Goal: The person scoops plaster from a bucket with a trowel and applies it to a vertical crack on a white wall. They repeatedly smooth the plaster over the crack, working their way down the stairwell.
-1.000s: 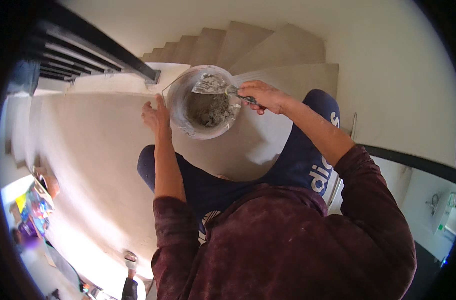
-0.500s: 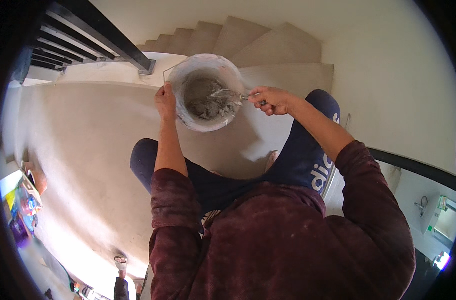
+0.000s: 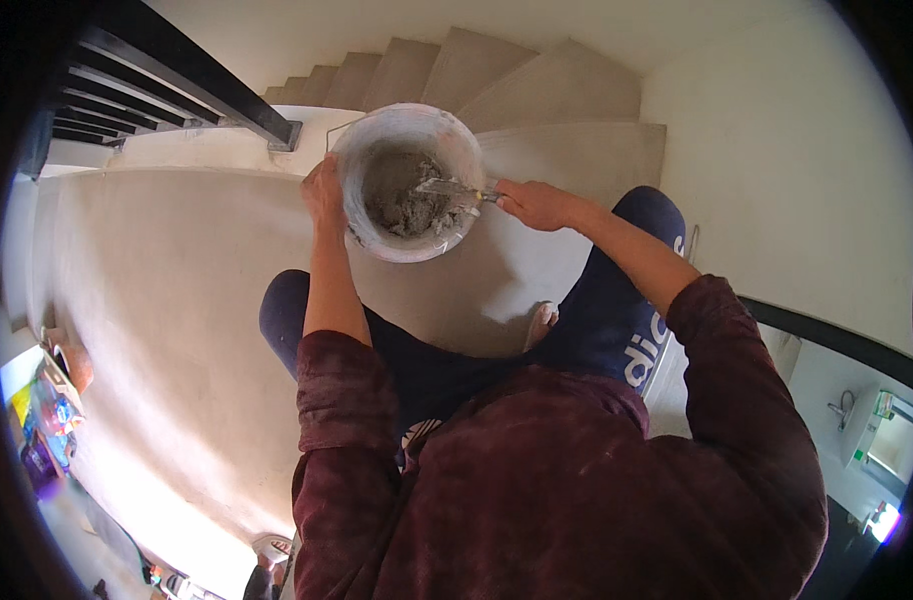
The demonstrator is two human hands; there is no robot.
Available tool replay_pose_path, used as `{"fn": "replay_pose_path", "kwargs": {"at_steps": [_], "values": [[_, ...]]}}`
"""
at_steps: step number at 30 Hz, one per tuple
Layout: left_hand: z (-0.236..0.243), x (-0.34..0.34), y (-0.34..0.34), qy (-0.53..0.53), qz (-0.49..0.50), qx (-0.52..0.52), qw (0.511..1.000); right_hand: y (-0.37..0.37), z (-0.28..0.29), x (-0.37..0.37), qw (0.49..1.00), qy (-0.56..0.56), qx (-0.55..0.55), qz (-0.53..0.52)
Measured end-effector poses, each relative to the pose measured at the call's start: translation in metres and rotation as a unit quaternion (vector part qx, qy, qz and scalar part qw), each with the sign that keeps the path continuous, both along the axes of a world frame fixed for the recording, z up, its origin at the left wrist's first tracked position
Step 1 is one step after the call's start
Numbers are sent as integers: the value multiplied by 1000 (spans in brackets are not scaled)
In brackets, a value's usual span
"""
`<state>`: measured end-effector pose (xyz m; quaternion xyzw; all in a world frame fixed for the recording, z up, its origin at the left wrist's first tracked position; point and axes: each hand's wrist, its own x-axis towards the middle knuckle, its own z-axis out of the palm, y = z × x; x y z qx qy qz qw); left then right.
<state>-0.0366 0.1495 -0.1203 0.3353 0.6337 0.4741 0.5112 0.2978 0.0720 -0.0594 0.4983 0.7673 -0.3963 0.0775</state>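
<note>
A whitish bucket (image 3: 458, 145) with a wire handle stands in front of my knees, grey mortar (image 3: 402, 212) inside it. My left hand (image 3: 326, 185) is closed on the bucket's left rim. In my right hand (image 3: 537, 205) is a putty knife (image 3: 447, 188), its blade lying in the mortar toward the bucket's right side and partly coated with it.
Winding stairs (image 3: 487, 85) rise behind the bucket. A black railing (image 3: 207, 75) is at upper left, a pale wall (image 3: 777, 170) at right. Assorted items (image 3: 52, 410) lie at far left. Another person's foot (image 3: 273, 548) shows at the lower edge.
My left hand has come up from beside the bucket onto its rim. The knife has dropped lower into the bucket. The bucket sits higher in the picture.
</note>
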Motion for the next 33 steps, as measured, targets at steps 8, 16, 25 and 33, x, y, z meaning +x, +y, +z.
{"fn": "replay_pose_path", "kwargs": {"at_steps": [8,16,25,33], "values": [[-30,-14,4,-111,99,-61,987,-22,-16,36,995,-54,88,-6],[-40,-19,6,-116,81,-80,987,-42,38,95,992,-112,62,6],[-53,-17,7,-160,60,-69,983,-77,26,23,858,108,-243,-440],[-6,36,-12,-97,44,66,992,-94,38,18,975,33,-44,-218]]}}
